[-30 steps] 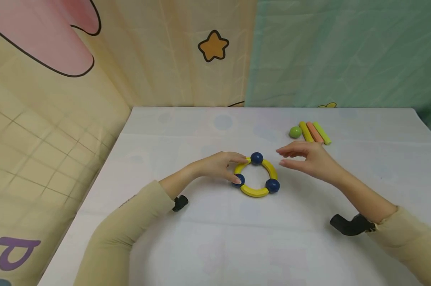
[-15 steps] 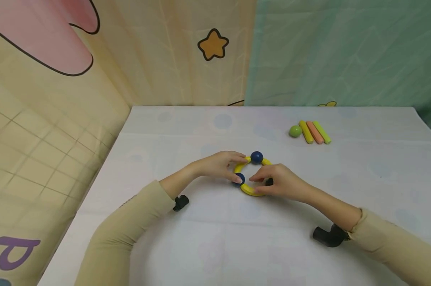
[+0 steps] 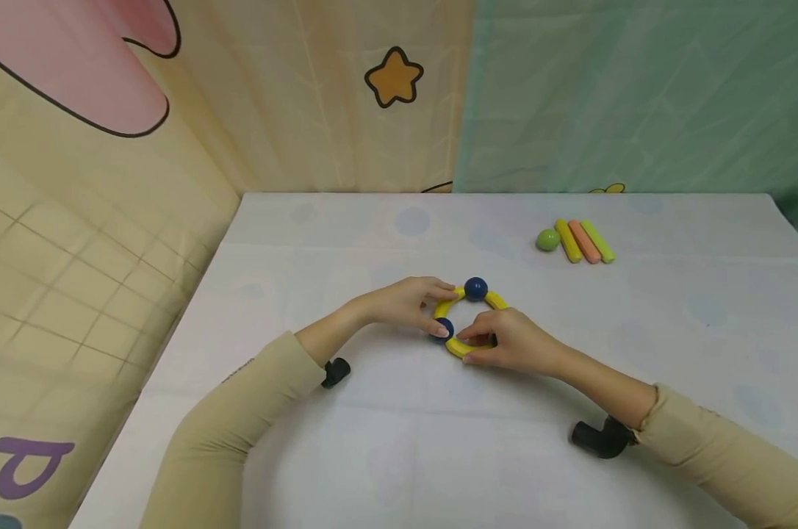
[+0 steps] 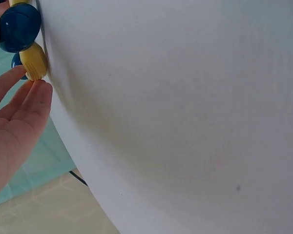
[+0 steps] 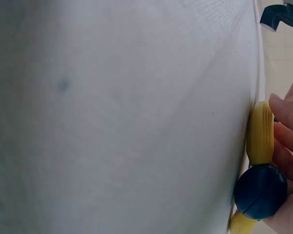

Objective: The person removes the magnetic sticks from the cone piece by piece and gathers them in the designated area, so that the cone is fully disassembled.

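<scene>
A toy ring of curved yellow pieces joined by blue balls lies flat on the white-covered table. My left hand holds its left side, thumb on the left blue ball and fingertips at the upper-left yellow piece. From the right, my right hand pinches the front yellow piece between thumb and fingers, covering most of the right-hand ball. The left wrist view shows fingertips against a grooved yellow piece. In the right wrist view, the thumb tip meets a yellow piece beside a blue ball.
Behind the ring to the right lie a green ball and three sticks: a yellow stick, an orange stick and a lime stick. A printed curtain hangs behind the table's back edge.
My right hand has come down from behind-right of the ring, moved left and forward, and taken hold of its front piece. The left hand keeps its place on the ring.
</scene>
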Available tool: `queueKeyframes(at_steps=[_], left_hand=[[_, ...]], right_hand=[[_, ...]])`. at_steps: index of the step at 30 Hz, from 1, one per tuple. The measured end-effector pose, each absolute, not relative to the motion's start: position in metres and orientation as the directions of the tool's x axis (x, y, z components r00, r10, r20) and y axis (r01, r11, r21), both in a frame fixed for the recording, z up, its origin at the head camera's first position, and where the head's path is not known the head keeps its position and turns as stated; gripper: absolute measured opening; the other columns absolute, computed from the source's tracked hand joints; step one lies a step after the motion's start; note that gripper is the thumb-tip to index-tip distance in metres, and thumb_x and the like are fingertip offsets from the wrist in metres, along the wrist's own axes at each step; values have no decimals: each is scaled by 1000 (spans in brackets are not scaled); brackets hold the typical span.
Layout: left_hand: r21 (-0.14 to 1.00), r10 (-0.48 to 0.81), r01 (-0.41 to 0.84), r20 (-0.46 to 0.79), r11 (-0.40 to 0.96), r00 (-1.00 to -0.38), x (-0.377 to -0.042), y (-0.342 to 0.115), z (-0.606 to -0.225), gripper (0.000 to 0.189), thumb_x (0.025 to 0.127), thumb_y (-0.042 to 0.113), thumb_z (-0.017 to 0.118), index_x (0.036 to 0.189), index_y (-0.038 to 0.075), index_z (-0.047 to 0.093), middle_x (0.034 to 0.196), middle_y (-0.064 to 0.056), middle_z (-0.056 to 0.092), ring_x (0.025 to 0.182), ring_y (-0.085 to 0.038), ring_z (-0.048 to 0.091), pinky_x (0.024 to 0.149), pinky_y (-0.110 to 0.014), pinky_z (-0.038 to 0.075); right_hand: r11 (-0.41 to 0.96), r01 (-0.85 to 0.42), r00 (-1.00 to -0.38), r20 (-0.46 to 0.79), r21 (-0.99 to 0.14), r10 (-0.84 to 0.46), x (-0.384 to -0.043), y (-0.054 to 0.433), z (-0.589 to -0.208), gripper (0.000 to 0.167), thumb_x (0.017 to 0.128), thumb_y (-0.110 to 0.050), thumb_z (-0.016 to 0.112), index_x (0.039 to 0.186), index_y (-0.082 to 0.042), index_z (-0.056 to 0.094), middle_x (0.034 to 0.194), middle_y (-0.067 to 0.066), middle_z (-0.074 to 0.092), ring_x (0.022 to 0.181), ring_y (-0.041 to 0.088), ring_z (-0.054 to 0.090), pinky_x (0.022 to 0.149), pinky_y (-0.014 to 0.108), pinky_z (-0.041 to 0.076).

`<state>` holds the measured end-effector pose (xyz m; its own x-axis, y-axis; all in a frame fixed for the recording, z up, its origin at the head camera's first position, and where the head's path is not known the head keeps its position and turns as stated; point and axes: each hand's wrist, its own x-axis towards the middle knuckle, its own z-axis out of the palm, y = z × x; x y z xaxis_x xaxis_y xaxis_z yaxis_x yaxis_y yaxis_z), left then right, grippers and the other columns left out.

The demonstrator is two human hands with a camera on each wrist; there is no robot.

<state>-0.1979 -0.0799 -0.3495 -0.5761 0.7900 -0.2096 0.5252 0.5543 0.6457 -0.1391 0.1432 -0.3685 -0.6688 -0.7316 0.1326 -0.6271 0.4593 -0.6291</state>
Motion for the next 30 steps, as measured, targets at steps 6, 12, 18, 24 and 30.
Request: queueKeyframes(at_steps=[6, 12, 18, 24, 30], left_hand=[[651, 788, 517, -213, 555, -578, -198, -79, -349, 65, 83, 25, 72, 138, 6, 44, 145, -7, 37, 128, -21, 40, 98, -29, 39], [661, 785, 505, -216, 555, -580, -198, -80, -351, 64, 83, 25, 72, 139, 7, 44, 145, -6, 38, 125, -20, 43, 94, -27, 41], [656, 785, 511, -210, 555, -583, -199, -79, -350, 64, 83, 25, 72, 138, 7, 44, 145, -7, 38, 127, -19, 40, 94, -28, 40], [633, 791, 537, -210, 558, -574, -199, -78, -349, 64, 83, 25, 72, 138, 7, 45, 144, -8, 39, 123, -19, 42, 95, -29, 38], [629, 786, 529, -228, 569, -575, -198, -76, -348, 63, 84, 25, 71, 138, 8, 45, 143, -7, 40, 115, -16, 45, 90, -28, 39]], right_hand=[[498, -616, -685, 102, -610, -721, -138, 140, -368, 22, 76, -14, 78, 96, -7, 74, 77, -10, 61, 67, 5, 51, 61, 22, 45], [526, -602, -697, 75, -601, -713, -137, 138, -368, 21, 76, -13, 77, 96, -7, 73, 77, -9, 60, 67, 6, 49, 61, 22, 43], [528, -589, -702, 63, -612, -710, -137, 139, -371, 21, 78, -13, 75, 98, -7, 72, 85, -6, 63, 71, 6, 51, 64, 23, 45], [459, -586, -652, 52, -668, -757, -135, 138, -372, 21, 78, -12, 76, 98, -8, 71, 90, -5, 64, 78, 6, 56, 71, 23, 49], [406, -661, -571, 72, -631, -817, -131, 136, -371, 24, 79, -12, 74, 102, -7, 69, 95, -5, 66, 85, 4, 59, 79, 25, 47]])
